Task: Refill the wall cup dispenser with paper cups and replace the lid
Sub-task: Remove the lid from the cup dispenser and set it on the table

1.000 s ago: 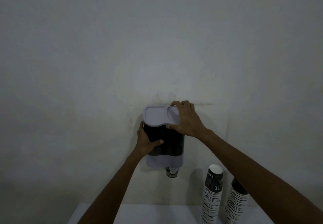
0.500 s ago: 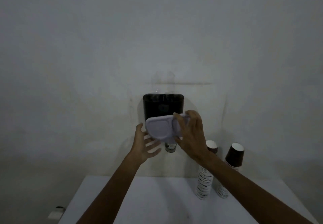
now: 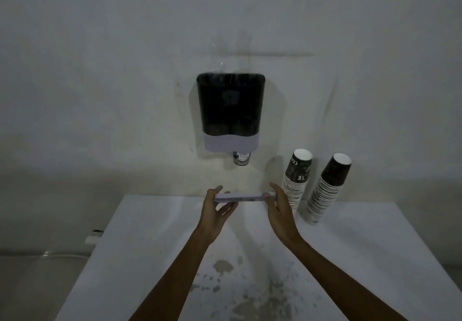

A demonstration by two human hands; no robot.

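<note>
The dark wall cup dispenser (image 3: 230, 110) hangs on the wall with its top uncovered; a cup bottom (image 3: 241, 158) pokes out below its pale base. The pale lid (image 3: 240, 197) is held flat, edge-on, low over the far edge of the white table (image 3: 155, 245). My left hand (image 3: 218, 210) grips the lid's left end and my right hand (image 3: 278, 209) grips its right end. Two leaning stacks of paper cups stand on the table to the right, one stack (image 3: 297, 178) nearer the hands and the other stack (image 3: 327, 188) farther right.
The table top has worn, stained patches (image 3: 225, 267) near me. A small white object (image 3: 93, 237) lies on the floor left of the table. The wall (image 3: 100, 70) behind is plain.
The lid came off the dispenser top in my right hand and went down to the table's far edge. My left hand left the dispenser body and took the lid's left end.
</note>
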